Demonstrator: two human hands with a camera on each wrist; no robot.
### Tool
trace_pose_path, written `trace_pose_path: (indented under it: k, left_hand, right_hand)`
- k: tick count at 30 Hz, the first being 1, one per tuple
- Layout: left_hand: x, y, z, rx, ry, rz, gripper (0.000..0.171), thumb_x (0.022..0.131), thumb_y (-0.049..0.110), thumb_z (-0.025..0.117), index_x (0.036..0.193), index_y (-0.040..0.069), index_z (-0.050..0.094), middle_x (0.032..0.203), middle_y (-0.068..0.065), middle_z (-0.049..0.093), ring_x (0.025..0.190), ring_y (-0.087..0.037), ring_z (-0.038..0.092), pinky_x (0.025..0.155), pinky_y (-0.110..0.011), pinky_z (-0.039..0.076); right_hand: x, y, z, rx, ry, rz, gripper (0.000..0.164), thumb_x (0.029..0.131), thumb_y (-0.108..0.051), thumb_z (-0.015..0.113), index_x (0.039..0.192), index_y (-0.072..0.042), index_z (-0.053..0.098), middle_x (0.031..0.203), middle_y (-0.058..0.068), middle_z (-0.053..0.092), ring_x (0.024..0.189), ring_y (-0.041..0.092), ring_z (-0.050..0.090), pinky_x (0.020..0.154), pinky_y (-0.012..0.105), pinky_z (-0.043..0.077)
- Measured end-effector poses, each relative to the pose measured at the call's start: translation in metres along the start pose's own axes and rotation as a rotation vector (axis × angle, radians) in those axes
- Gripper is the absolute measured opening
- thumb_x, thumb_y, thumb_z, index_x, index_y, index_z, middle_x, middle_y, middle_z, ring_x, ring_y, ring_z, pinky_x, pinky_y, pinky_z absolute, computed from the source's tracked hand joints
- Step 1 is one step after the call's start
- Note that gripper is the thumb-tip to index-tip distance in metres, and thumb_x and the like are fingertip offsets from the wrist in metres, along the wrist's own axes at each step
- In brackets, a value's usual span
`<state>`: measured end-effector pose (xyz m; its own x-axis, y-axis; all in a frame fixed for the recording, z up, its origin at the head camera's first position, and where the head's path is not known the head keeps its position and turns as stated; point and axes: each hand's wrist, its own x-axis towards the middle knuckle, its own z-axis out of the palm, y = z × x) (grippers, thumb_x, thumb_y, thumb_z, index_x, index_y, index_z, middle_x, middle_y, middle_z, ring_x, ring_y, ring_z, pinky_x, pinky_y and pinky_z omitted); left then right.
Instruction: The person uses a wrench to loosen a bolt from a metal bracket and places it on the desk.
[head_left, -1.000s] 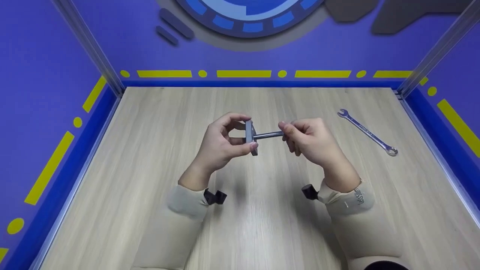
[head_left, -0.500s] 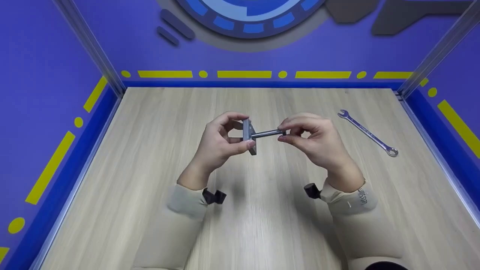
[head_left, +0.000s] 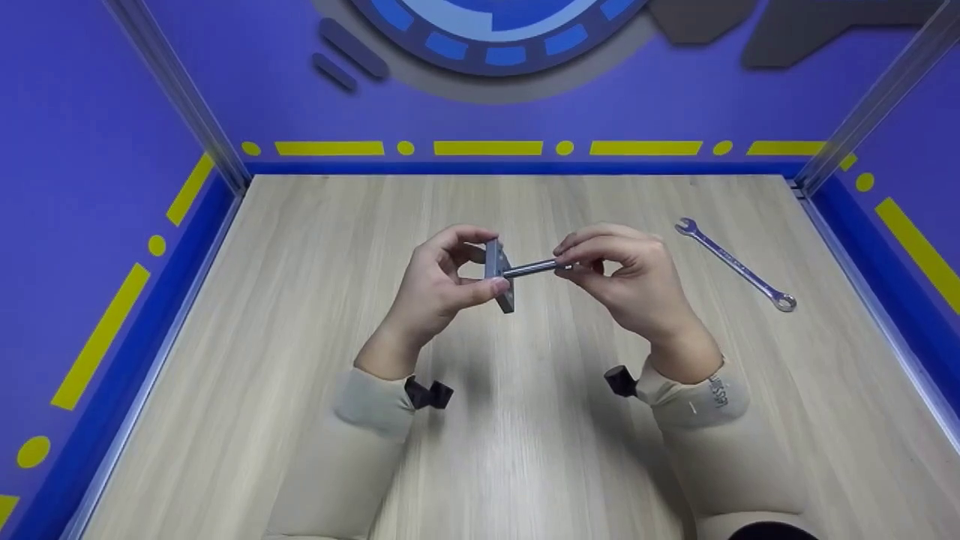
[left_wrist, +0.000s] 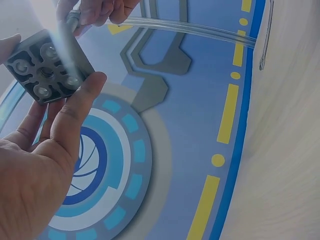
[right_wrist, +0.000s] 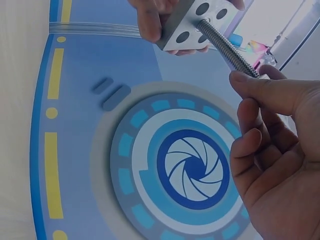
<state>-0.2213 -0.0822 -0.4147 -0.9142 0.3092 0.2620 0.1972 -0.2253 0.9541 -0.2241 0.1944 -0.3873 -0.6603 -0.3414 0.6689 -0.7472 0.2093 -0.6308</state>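
My left hand (head_left: 427, 289) holds a square metal plate (left_wrist: 46, 70) by its edges, thumb on one side and fingers on the other. Holes sit around the plate's corners, and a threaded hole is at its centre. A long threaded bolt (right_wrist: 227, 46) has its tip at the middle of the plate's face. At the far end of the bolt, my right hand (head_left: 626, 277) pinches the head between thumb and fingers. In the head view the bolt (head_left: 531, 268) runs between the hands, slightly raised toward the right. Both parts are held up above the table.
A combination wrench (head_left: 735, 265) lies on the wooden table (head_left: 525, 450), right of my right hand. Blue panels (head_left: 517, 112) with metal corner posts (head_left: 180, 90) enclose the table at the back and sides.
The right hand's fingers have re-gripped and rolled around the bolt head, with the index finger now extended over it. The plate has shifted slightly left and tilted a little.
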Motion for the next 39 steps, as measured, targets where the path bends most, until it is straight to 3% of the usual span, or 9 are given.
trace_pose_path:
  k: [6,10,13,16,19,24,28,34,39]
  left_hand:
    - [-0.0003,-0.0014,0.0002,0.002,0.004,0.020,0.062,0.084,0.003,0.088,0.140,-0.007,0.064,0.128,-0.011,0.065,0.112,-0.022,0.068,0.090,-0.036,0.074]
    - [0.0005,-0.0030,-0.0003,-0.011,0.010,0.049,0.061,0.084,0.002,0.088,0.140,-0.009,0.064,0.125,-0.011,0.066,0.111,-0.021,0.069,0.095,-0.043,0.074]
    - [0.0005,-0.0034,-0.0004,0.003,0.018,0.065,0.062,0.084,0.000,0.088,0.139,-0.010,0.063,0.124,-0.013,0.066,0.109,-0.021,0.071,0.096,-0.045,0.074]
    - [-0.0005,-0.0040,0.0008,0.036,0.019,0.070,0.063,0.083,-0.003,0.090,0.140,-0.008,0.064,0.125,-0.016,0.065,0.109,-0.022,0.074,0.094,-0.048,0.074]
    - [-0.0012,-0.0046,0.0031,0.076,0.019,0.076,0.065,0.081,-0.004,0.093,0.139,-0.006,0.065,0.130,-0.017,0.064,0.114,-0.022,0.074,0.097,-0.051,0.073]
    - [-0.0005,-0.0033,0.0052,0.129,0.023,0.096,0.069,0.077,-0.006,0.098,0.139,-0.007,0.067,0.137,-0.013,0.064,0.125,-0.022,0.069,0.108,-0.046,0.070]
    - [0.0014,-0.0021,0.0054,0.107,0.007,0.079,0.068,0.078,-0.007,0.096,0.140,-0.005,0.067,0.135,-0.014,0.064,0.118,-0.026,0.075,0.099,-0.049,0.073]
    - [-0.0002,-0.0035,0.0015,0.067,-0.002,0.033,0.065,0.082,-0.006,0.093,0.141,-0.004,0.065,0.128,-0.018,0.064,0.104,-0.031,0.082,0.091,-0.051,0.075]
    - [0.0016,-0.0047,-0.0016,0.084,0.004,0.040,0.063,0.084,-0.001,0.093,0.140,-0.004,0.066,0.127,-0.013,0.066,0.110,-0.023,0.077,0.097,-0.048,0.073]
  right_hand:
    - [-0.0002,-0.0021,-0.0021,-0.042,-0.056,0.031,0.029,0.087,0.013,0.090,0.111,-0.003,0.087,0.109,0.014,0.084,0.083,0.004,0.069,0.074,0.013,0.058]
    - [0.0010,-0.0070,-0.0026,-0.059,-0.111,0.252,0.037,0.089,-0.001,0.095,0.125,-0.002,0.084,0.099,0.009,0.084,0.074,0.007,0.069,0.067,0.016,0.057]
    - [0.0038,-0.0079,0.0003,-0.022,-0.092,0.437,0.014,0.103,-0.011,0.084,0.110,0.001,0.085,0.081,0.004,0.079,0.064,0.010,0.067,0.059,0.019,0.056]
    - [0.0055,-0.0063,0.0035,0.013,-0.066,0.553,0.041,0.115,-0.024,0.069,0.085,0.001,0.080,0.068,0.002,0.074,0.054,0.012,0.065,0.054,0.025,0.059]
    - [0.0055,-0.0055,0.0045,0.006,-0.078,0.606,0.055,0.117,-0.034,0.065,0.074,-0.002,0.075,0.059,0.000,0.067,0.048,0.013,0.061,0.049,0.027,0.058]
    - [0.0063,-0.0049,0.0016,0.014,-0.116,0.616,0.051,0.116,-0.034,0.067,0.074,-0.005,0.072,0.059,-0.001,0.061,0.050,0.013,0.055,0.050,0.026,0.055]
    - [0.0065,-0.0045,-0.0018,0.019,-0.129,0.577,0.041,0.114,-0.028,0.070,0.081,-0.004,0.073,0.065,-0.001,0.060,0.057,0.012,0.056,0.055,0.024,0.052]
    - [0.0053,-0.0077,-0.0033,0.050,-0.136,0.525,0.012,0.107,-0.011,0.079,0.107,0.000,0.081,0.084,0.000,0.070,0.073,0.012,0.064,0.064,0.020,0.056]
    - [0.0030,-0.0076,-0.0028,-0.001,-0.076,0.436,0.017,0.097,-0.002,0.088,0.113,-0.002,0.085,0.098,-0.001,0.080,0.083,0.011,0.069,0.071,0.017,0.057]
